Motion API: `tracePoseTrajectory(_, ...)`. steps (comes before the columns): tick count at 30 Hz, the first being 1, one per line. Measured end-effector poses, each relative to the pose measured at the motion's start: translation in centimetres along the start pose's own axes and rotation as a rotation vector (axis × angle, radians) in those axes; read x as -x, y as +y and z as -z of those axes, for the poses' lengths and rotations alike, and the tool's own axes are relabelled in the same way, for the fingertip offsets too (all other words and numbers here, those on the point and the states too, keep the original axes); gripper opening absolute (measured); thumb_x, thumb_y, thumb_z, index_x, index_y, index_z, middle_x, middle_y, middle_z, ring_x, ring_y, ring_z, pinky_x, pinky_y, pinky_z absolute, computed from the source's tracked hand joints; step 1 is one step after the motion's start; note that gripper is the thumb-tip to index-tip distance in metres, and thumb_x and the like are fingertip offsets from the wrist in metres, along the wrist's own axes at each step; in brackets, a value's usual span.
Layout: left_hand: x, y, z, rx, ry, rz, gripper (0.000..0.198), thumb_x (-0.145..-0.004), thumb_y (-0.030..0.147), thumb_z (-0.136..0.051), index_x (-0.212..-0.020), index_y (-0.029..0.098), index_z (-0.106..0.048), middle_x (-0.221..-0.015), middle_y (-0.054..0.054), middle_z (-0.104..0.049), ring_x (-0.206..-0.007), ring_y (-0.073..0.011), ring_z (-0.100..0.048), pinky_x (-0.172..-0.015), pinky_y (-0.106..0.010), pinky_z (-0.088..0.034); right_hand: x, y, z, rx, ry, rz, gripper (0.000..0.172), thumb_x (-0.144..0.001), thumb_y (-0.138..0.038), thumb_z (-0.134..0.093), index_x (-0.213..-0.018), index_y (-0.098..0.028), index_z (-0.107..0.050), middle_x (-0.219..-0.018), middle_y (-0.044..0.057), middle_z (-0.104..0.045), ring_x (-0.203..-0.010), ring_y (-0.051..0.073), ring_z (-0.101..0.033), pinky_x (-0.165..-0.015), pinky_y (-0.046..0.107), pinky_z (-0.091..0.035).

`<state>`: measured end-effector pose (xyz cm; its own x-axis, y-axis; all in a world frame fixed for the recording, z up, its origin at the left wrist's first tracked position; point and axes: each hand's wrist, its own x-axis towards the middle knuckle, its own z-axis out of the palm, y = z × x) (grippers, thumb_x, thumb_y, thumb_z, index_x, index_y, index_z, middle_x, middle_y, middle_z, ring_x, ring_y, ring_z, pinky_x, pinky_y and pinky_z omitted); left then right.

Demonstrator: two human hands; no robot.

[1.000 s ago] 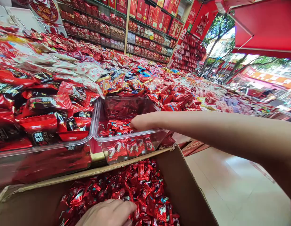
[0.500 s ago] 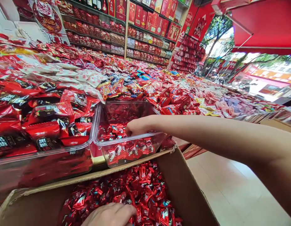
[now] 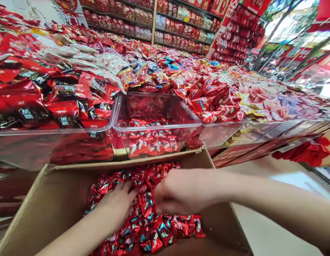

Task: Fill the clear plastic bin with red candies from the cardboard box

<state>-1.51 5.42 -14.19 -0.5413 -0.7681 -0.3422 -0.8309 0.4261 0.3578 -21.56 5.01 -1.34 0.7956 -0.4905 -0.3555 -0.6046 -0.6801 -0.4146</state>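
Red foil-wrapped candies point(image 3: 147, 202) fill a cardboard box point(image 3: 31, 213) in front of me. My left hand point(image 3: 119, 201) lies on the candies, its fingers stretched out and partly sunk among them. Just right of it, my right hand point(image 3: 183, 192) is at the pile, fingers curled downward and smeared by motion; whether it grips any candy is unclear. Beyond the box's far edge stands a clear plastic bin point(image 3: 156, 127), with similar red candies point(image 3: 151, 140) low inside it.
Left of that bin, a clear bin holds larger red and black packets point(image 3: 66, 113). Other red packets point(image 3: 207, 99) are heaped to its right. Candy heaps stretch back to shelves of red packages point(image 3: 181, 26). Pale floor point(image 3: 261, 206) shows at right.
My right hand has come out of the plastic bin and down into the cardboard box. My left hand has moved farther forward over the candies. The view has tilted down.
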Motion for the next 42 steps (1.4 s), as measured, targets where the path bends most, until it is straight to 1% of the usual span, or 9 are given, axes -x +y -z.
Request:
tracePoseTrajectory(4,-0.9,0.7,-0.3,-0.100,-0.043,-0.010,0.034,-0.060,0.011,-0.053,-0.092,0.016,-0.064,-0.097,-0.014,-0.061,-0.098,-0.0344,-0.049,-0.083,-0.048,-0.039,-5.0,3.0,-8.7,0.094,0.004,-0.180,0.037,-0.071,-0.030,-0.060,-0.101,-0.008,-0.058,-0.096,0.017,-0.060,-0.085,0.027,-0.059,-0.067,0.034,-0.049)
tracePoseTrajectory(8,-1.2,0.5,0.2,-0.072,-0.089,-0.022,0.014,-0.053,0.009,-0.058,-0.062,0.020,-0.060,-0.078,-0.005,-0.061,-0.085,-0.0251,-0.051,-0.079,-0.038,-0.039,-7.6,4.0,-11.8,0.043,0.046,-0.217,0.044,-0.073,-0.029,-0.057,-0.113,-0.011,-0.049,-0.106,0.018,-0.057,-0.092,0.031,-0.058,-0.067,0.039,-0.050)
tracePoseTrajectory(15,-1.1,0.5,3.0,0.175,0.057,0.123,0.008,-0.063,0.013,-0.042,-0.061,0.021,-0.045,-0.054,0.005,-0.040,-0.056,-0.0150,-0.045,-0.053,-0.027,-0.033,-5.4,3.3,-9.0,-0.060,0.052,-0.273,0.039,-0.068,-0.026,-0.054,-0.104,-0.010,-0.052,-0.084,0.013,-0.065,-0.074,0.025,-0.062,-0.058,0.033,-0.048)
tracePoseTrajectory(19,-0.1,1.5,4.5,0.457,-0.008,0.134,0.035,-0.073,0.016,-0.032,-0.108,0.021,-0.038,-0.070,0.005,-0.053,-0.061,-0.0128,-0.054,-0.052,-0.023,-0.040,-3.9,3.8,-6.5,-0.740,0.290,-0.175,0.020,-0.072,-0.024,-0.051,-0.090,-0.017,-0.053,-0.072,0.001,-0.061,-0.060,0.012,-0.057,-0.054,0.023,-0.046)
tracePoseTrajectory(23,1.1,3.3,5.4,0.606,0.001,0.037,0.032,-0.081,0.038,-0.041,-0.109,0.022,-0.042,-0.075,0.004,-0.054,-0.060,-0.0112,-0.051,-0.054,-0.022,-0.042,-3.4,3.6,-5.6,-1.316,0.502,-0.133,0.027,-0.069,-0.035,-0.062,-0.078,-0.017,-0.045,-0.055,-0.005,-0.052,-0.044,0.007,-0.051,-0.045,0.019,-0.041)
tracePoseTrajectory(28,1.2,4.1,5.0,0.700,0.106,-0.013,0.061,-0.072,0.044,-0.057,-0.124,0.022,-0.035,-0.090,-0.001,-0.059,-0.086,-0.0188,-0.055,-0.077,-0.030,-0.045,-3.5,2.8,-5.7,-1.301,0.643,-0.130,0.037,-0.063,-0.045,-0.067,-0.066,-0.016,-0.043,-0.051,-0.004,-0.052,-0.045,0.008,-0.049,-0.043,0.018,-0.037)
tracePoseTrajectory(32,1.2,4.2,4.5,0.762,0.149,-0.032,0.051,-0.077,0.046,-0.050,-0.123,0.025,-0.042,-0.123,-0.004,-0.051,-0.121,-0.0229,-0.037,-0.101,-0.036,-0.028,-3.5,2.4,-5.9,-1.136,0.725,-0.098,0.036,-0.061,-0.045,-0.069,-0.064,-0.015,-0.048,-0.058,-0.002,-0.052,-0.052,0.008,-0.047,-0.048,0.019,-0.037)
tracePoseTrajectory(38,1.8,3.6,4.1,1.108,-0.120,0.033,0.054,-0.080,0.046,-0.041,-0.129,0.022,-0.034,-0.069,0.002,-0.060,-0.060,-0.0139,-0.052,-0.060,-0.027,-0.045,-3.2,2.8,-5.7,-1.126,0.699,-0.040,0.044,-0.062,-0.040,-0.070,-0.096,-0.019,-0.052,-0.058,-0.007,-0.045,-0.050,0.006,-0.040,-0.047,0.018,-0.032)
tracePoseTrajectory(42,1.4,3.6,4.2,1.096,-0.083,-0.011,0.046,-0.077,0.039,-0.047,-0.120,0.024,-0.043,-0.070,0.003,-0.058,-0.066,-0.0149,-0.051,-0.063,-0.026,-0.043,-3.2,2.7,-5.8,-0.952,0.772,-0.070,0.029,-0.061,-0.040,-0.070,-0.070,-0.016,-0.058,-0.054,-0.006,-0.043,-0.050,0.005,-0.035,-0.045,0.018,-0.028)
